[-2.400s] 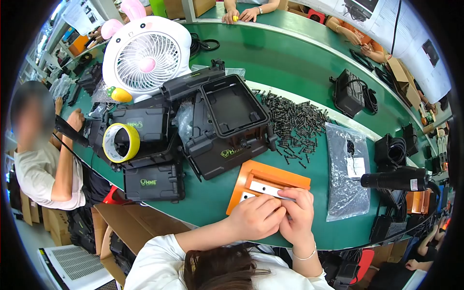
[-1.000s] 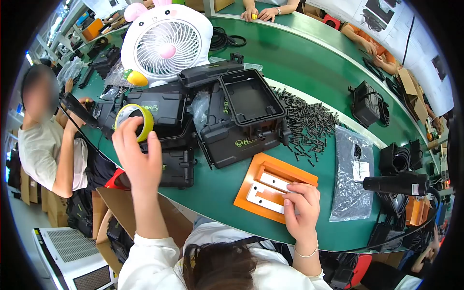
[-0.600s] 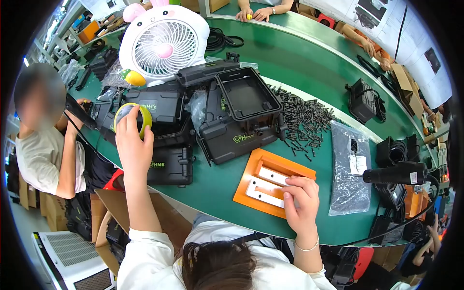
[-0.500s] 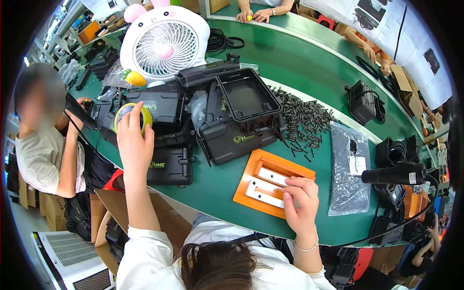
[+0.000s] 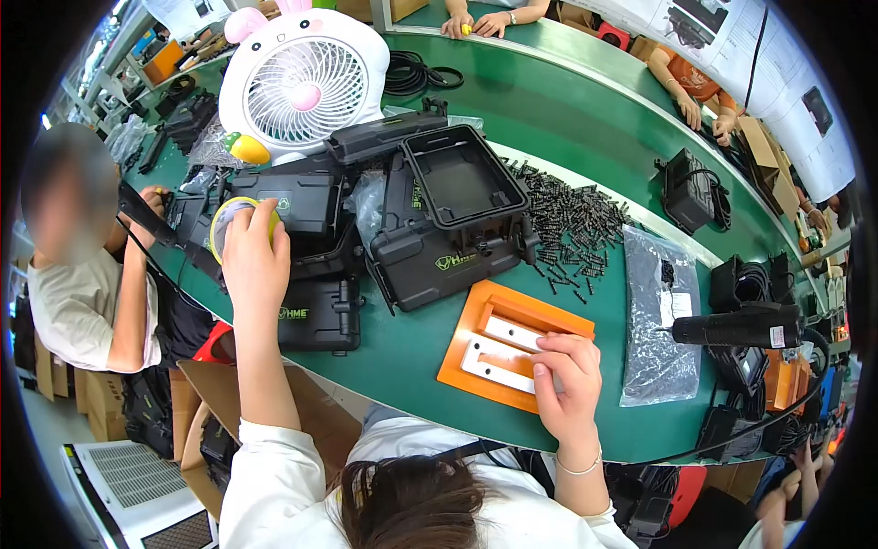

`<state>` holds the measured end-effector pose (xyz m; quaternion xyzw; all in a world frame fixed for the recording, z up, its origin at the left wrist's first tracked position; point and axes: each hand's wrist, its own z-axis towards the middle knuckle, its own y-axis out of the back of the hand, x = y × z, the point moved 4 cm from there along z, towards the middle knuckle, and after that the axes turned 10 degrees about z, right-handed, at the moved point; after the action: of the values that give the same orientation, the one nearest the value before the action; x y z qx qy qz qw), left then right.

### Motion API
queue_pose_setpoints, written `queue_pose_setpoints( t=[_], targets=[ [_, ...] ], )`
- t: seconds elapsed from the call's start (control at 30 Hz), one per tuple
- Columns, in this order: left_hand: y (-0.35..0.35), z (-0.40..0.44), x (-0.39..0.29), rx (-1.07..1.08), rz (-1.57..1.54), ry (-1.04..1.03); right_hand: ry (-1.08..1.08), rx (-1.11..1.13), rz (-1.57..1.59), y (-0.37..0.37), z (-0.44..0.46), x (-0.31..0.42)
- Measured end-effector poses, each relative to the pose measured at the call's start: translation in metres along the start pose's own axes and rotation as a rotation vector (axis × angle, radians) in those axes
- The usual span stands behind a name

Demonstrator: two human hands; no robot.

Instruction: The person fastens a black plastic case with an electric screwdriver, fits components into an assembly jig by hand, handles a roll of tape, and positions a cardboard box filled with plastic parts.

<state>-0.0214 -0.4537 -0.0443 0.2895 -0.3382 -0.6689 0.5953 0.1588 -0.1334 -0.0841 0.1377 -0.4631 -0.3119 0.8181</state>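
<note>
From where I stand, the orange block [image 5: 468, 320] sits close in front of the worker, maybe so both hands can get to it. The right hand [image 5: 569, 375] is bent over its right end, by the white bars [image 5: 510, 332], perhaps to keep it from sliding; I can't tell if the fingers pinch anything. Far to the left of the block, the left hand [image 5: 251, 261] curls over the yellow tape roll [image 5: 219, 229], but I can't see if it squeezes it. Behind the block are black cases [image 5: 448, 261] and a heap of little black parts [image 5: 576, 229], likely put there to be near. A plastic bag [image 5: 658, 366] lies to its right. The table [image 5: 393, 352] is green, a bunny fan [image 5: 306, 96] stands far behind the block, and another person [image 5: 82, 302] sits far left of it.
</note>
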Motion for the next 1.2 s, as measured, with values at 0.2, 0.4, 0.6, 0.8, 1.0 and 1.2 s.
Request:
queue_pose_setpoints(
  t=[0.2, 0.4, 0.6, 0.8, 1.0, 1.2],
  targets=[
    [0.000, 0.000, 0.004, -0.013, -0.059, 0.017, 0.001, 0.001, -0.006, 0.000, 0.001, -0.001],
    [0.010, 0.001, 0.027, -0.201, -0.178, 0.000, 0.006, 0.022, 0.144, 0.007, 0.000, 0.010],
    [0.058, -0.016, 0.120, -0.459, -0.679, 0.372, 0.249, -0.018, 0.613, 0.040, 0.014, 0.087],
    [0.087, -0.044, 0.130, -0.485, -0.713, 0.430, 0.426, 0.046, 0.815, 0.067, 0.022, 0.142],
    [0.063, -0.047, 0.098, -0.307, -0.723, 0.309, 0.522, -0.111, 0.988, 0.059, 0.019, 0.156],
    [0.054, -0.046, 0.057, -0.183, -0.910, 0.265, 0.430, -0.072, 0.954, 0.064, 0.015, 0.172]
  ],
)
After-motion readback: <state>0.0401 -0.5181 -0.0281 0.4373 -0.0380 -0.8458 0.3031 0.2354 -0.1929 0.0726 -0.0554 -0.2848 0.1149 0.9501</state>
